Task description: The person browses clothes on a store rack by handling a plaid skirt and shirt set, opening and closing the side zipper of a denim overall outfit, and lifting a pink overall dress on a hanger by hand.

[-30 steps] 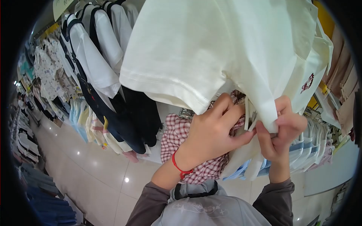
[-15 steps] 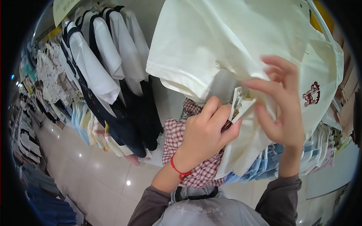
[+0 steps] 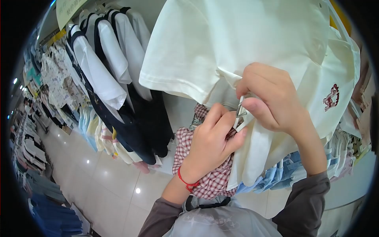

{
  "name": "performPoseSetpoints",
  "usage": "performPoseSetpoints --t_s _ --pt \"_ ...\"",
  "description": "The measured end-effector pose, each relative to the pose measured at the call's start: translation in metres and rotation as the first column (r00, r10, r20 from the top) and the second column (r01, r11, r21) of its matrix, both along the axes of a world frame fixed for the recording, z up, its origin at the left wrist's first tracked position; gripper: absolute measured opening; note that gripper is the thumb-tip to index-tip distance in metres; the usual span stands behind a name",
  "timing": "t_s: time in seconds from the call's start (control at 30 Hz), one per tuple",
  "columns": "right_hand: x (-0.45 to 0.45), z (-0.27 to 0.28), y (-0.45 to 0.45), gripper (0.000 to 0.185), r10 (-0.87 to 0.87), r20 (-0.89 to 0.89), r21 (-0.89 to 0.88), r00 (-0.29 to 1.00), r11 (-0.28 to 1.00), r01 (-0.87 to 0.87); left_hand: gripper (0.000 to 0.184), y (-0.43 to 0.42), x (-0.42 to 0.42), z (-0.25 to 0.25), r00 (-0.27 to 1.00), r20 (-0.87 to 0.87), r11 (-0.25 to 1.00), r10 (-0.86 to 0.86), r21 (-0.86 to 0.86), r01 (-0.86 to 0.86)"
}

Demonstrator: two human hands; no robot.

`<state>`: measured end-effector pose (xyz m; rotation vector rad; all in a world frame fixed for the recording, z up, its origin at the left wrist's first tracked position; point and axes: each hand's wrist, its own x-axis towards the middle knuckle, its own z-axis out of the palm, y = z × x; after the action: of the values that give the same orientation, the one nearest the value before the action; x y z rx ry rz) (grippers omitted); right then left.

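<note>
A cream short-sleeved top [image 3: 252,35] with a red embroidered figure hangs in front of me. Below its hem a white clip with a metal spring [image 3: 240,113] sits between my hands. My left hand [image 3: 211,140], with a red cord at the wrist, is closed on the clip's lower part. The fingers of my right hand [image 3: 272,96] pinch at the clip's upper end, close to the cream cloth. Red checked cloth [image 3: 209,177] hangs under my left hand, and a cream garment [image 3: 252,154] hangs beside it.
White tops with dark pinafores [image 3: 114,75] hang on the left. Light blue garments [image 3: 276,173] hang low at the right. Dark blue folded clothes [image 3: 55,217] lie at lower left, beside the tiled floor [image 3: 102,173].
My right hand has come back from its spread pose and closed at the clip's top. The clip has shifted slightly left and down. The cream top's sleeve has moved left.
</note>
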<state>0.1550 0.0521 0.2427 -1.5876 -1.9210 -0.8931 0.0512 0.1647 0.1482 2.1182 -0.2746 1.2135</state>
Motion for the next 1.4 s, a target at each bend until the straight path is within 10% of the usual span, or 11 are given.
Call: performPoseSetpoints --t_s 0.57,1.2,1.4 --pt "-0.002 -0.007 0.009 0.007 0.027 0.079 0.150 0.997 0.988 -0.039 0.031 0.029 -0.007 -0.017 0.944 -0.301 0.972 -0.137 -0.226 0.069" --pt "-0.001 -0.016 0.030 0.011 0.079 0.090 0.263 0.993 0.959 -0.100 0.017 0.016 -0.020 0.000 0.972 0.229 0.993 0.045 -0.119 -0.017" --pt "-0.001 -0.020 0.021 0.010 -0.067 0.036 0.158 0.997 0.986 0.060 0.015 0.027 -0.010 0.000 0.984 0.133 0.986 0.118 -0.130 -0.101"
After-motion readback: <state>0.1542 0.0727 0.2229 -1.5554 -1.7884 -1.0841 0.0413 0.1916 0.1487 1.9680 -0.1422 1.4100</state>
